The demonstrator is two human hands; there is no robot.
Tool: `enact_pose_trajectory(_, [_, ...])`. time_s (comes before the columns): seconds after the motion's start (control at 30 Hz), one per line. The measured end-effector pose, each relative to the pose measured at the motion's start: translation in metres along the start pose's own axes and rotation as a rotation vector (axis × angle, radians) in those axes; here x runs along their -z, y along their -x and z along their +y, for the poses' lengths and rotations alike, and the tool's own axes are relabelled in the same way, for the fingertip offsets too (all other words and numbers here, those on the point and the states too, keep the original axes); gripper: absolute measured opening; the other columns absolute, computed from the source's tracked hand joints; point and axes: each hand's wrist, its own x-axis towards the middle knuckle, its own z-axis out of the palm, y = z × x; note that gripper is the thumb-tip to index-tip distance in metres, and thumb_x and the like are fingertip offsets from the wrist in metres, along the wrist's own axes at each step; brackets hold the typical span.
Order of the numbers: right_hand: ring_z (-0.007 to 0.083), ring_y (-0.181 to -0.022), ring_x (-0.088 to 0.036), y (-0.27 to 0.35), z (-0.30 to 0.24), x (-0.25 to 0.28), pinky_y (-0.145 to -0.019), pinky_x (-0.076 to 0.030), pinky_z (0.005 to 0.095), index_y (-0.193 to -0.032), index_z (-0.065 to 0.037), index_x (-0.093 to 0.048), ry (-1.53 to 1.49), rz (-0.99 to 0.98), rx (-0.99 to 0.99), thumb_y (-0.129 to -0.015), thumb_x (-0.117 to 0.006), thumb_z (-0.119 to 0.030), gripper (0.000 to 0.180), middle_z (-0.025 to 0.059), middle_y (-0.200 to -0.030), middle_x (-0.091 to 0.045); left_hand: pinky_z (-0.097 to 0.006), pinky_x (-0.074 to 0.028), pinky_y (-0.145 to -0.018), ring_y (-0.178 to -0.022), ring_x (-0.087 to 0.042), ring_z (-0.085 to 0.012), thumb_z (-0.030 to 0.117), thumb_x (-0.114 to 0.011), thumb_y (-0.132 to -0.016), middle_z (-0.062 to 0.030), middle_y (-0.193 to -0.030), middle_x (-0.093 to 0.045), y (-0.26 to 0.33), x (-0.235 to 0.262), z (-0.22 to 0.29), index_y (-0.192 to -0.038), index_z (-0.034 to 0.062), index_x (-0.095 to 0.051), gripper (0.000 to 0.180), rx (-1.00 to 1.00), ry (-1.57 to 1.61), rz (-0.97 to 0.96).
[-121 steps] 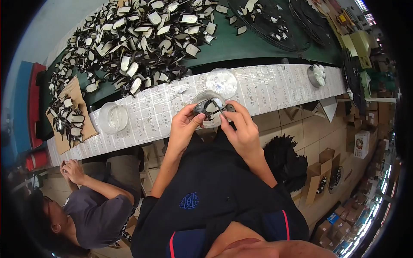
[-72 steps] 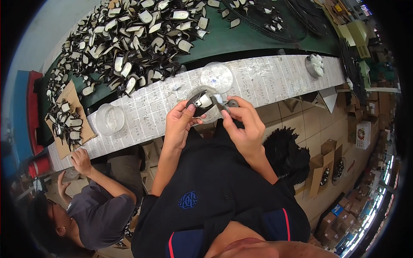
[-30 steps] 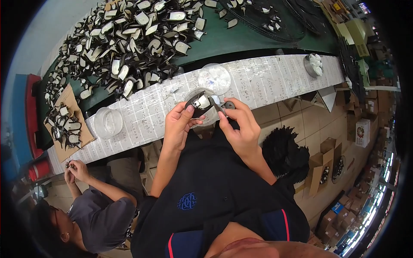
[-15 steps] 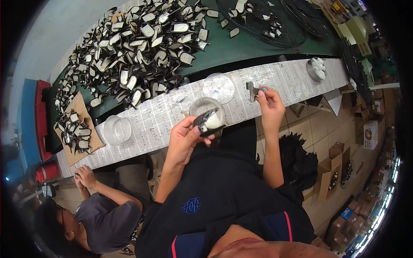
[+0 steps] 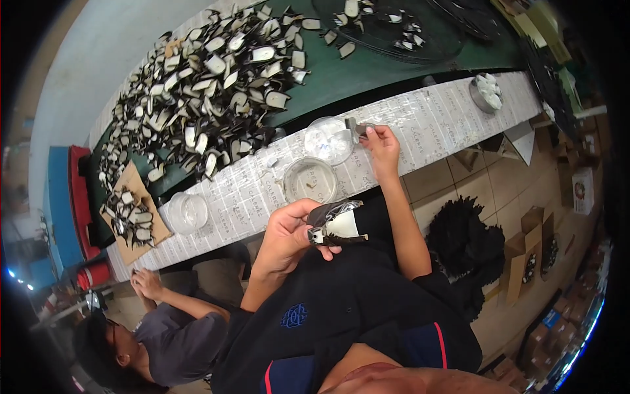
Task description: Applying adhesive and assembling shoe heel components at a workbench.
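Note:
Close in front of my body, my left hand (image 5: 285,240) grips a black shoe heel (image 5: 330,213), its pale inner face turned up to the right. My fingers wrap round its left end. Farther out, the fingers of my right hand (image 5: 382,148) pinch a small grey flat-bladed tool (image 5: 354,127). The blade is over the right side of a shallow round dish (image 5: 317,152) holding whitish material; whether it touches that material I cannot tell. Nearer to me than the dish stands a clear round bowl (image 5: 287,185) with a little residue inside.
A large heap of similar black heels (image 5: 216,98) covers the green table's left part. More lie on cardboard (image 5: 161,222) beside another clear bowl (image 5: 188,213). A metal bowl of white lumps (image 5: 485,94) stands right. A co-worker (image 5: 177,335) sits at left; open cartons (image 5: 525,256) are on the floor.
My left hand has brought the heel nearer to my body and turned its pale face to the right. My right hand has moved left with the tool, from beside the dish to over it.

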Motion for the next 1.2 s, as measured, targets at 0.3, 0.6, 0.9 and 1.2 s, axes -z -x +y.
enact_pose_trajectory(0.3, [0.0115, -0.082, -0.064, -0.001, -0.002, 0.002, -0.075, -0.056, 0.0270, -0.098, 0.001, -0.058, -0.002, -0.042, -0.009, -0.093, -0.062, -0.009, 0.012, 0.0070, -0.093, -0.066, -0.033, -0.059, -0.058, -0.074, -0.069, -0.0265, 0.029, -0.070, -0.087, -0.0185, -0.093, -0.067, -0.031, -0.012, -0.012, -0.114, -0.0088, -0.054, 0.050, 0.044, -0.002, -0.093])
enact_pose_trajectory(0.6, [0.0107, -0.078, -0.063, -0.005, 0.001, 0.004, -0.074, -0.055, 0.0262, -0.098, 0.002, -0.059, 0.010, -0.071, -0.007, -0.093, -0.062, -0.010, 0.014, 0.0054, -0.089, -0.064, -0.033, -0.057, -0.064, -0.080, -0.068, -0.0258, 0.031, -0.072, -0.086, -0.0188, -0.099, -0.066, -0.035, -0.019, -0.012, -0.117, -0.0046, -0.055, 0.050, 0.006, -0.052, -0.144])
enact_pose_trajectory(0.9, [0.0101, -0.077, -0.063, -0.002, 0.002, 0.012, -0.073, -0.054, 0.0248, -0.098, 0.001, -0.059, 0.049, -0.064, 0.019, -0.093, -0.062, -0.012, 0.014, 0.0051, -0.087, -0.064, -0.030, -0.052, -0.071, -0.079, -0.064, -0.0201, 0.020, -0.058, -0.095, -0.0137, -0.098, -0.065, -0.071, 0.001, -0.007, -0.119, -0.0055, -0.053, 0.036, -0.011, -0.256, 0.080])
enact_pose_trajectory(1.2, [0.0110, -0.078, -0.062, 0.005, -0.001, 0.003, -0.072, -0.052, 0.0250, -0.095, 0.001, -0.057, 0.077, -0.055, 0.038, -0.093, -0.063, -0.014, 0.016, 0.0059, -0.089, -0.064, -0.033, -0.050, -0.087, -0.103, -0.063, -0.0214, 0.025, -0.052, -0.099, -0.0182, -0.115, -0.063, -0.261, -0.036, 0.101, -0.122, -0.0055, -0.054, 0.038, -0.956, -1.112, 0.123])
